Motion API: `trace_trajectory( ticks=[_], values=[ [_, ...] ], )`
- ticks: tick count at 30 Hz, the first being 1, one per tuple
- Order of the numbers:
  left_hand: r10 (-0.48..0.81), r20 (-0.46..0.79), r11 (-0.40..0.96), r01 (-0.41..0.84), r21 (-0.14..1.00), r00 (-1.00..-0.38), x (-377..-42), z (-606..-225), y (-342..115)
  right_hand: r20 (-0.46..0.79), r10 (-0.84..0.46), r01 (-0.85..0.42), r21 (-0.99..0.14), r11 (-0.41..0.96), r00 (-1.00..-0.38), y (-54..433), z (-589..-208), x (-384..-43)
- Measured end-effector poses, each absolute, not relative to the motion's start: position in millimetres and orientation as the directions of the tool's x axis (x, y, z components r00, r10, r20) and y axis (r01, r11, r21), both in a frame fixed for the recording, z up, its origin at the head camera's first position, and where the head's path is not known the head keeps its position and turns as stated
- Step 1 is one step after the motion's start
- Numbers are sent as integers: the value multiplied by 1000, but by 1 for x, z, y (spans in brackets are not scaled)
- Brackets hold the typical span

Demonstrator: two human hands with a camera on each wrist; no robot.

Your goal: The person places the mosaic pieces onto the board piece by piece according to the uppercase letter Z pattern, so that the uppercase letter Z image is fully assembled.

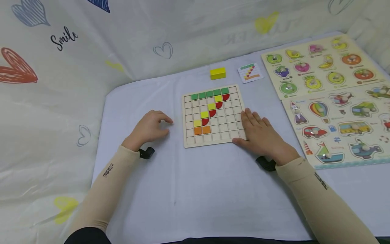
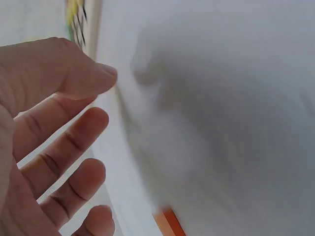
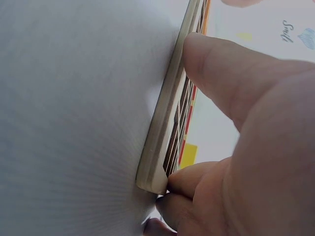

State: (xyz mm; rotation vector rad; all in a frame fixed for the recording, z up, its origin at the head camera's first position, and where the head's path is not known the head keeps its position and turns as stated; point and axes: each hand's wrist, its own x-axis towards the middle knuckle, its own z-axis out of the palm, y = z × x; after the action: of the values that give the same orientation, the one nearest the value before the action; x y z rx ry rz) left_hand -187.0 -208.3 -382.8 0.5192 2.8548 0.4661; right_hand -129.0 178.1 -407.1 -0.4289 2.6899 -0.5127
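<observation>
A wooden grid board (image 1: pixel 223 125) lies on the white cloth. Set in its squares are a row of green squares (image 1: pixel 209 94), a diagonal of yellow squares (image 1: pixel 204 115) beside red quarter-round pieces (image 1: pixel 212 113), and two orange squares (image 1: pixel 202 130). My right hand (image 1: pixel 263 139) rests on the board's right edge, fingers extended, thumb at the near corner. Left of the board, my left hand (image 1: pixel 146 130) hovers with fingers loosely bent and nothing in them. An orange piece (image 2: pixel 170 223) shows at the bottom of the left wrist view.
Behind the board stand a yellow block (image 1: pixel 217 73) and a small pattern card (image 1: pixel 250 73). To the right lie a fruit puzzle board (image 1: pixel 320 78) and a vehicle puzzle board (image 1: pixel 335 135). A printed cloth (image 1: pixel 137 37) hangs at the back and left.
</observation>
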Motion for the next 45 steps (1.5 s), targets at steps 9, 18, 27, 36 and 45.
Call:
trace_trajectory(
  ticks=[9, 18, 27, 36, 45],
  values=[
    [227, -222, 958, 176, 225, -948, -196, -380, -261, -290, -358, -223, -410, 884, -888, 180, -407, -127],
    [183, -237, 959, 120, 258, -954, -197, -375, -275, -292, -351, -218, -402, 889, -890, 182, -407, -126],
    [193, -219, 947, 123, 297, -957, -197, -377, -267, -291, -353, -218, -408, 886, -889, 182, -408, -126],
    [282, -152, 910, 214, 354, -947, -200, -384, -231, -292, -353, -218, -409, 886, -889, 181, -409, -127],
    [429, -119, 855, 360, 374, -895, -201, -382, -162, -294, -351, -216, -407, 887, -889, 179, -409, -128]
  ],
)
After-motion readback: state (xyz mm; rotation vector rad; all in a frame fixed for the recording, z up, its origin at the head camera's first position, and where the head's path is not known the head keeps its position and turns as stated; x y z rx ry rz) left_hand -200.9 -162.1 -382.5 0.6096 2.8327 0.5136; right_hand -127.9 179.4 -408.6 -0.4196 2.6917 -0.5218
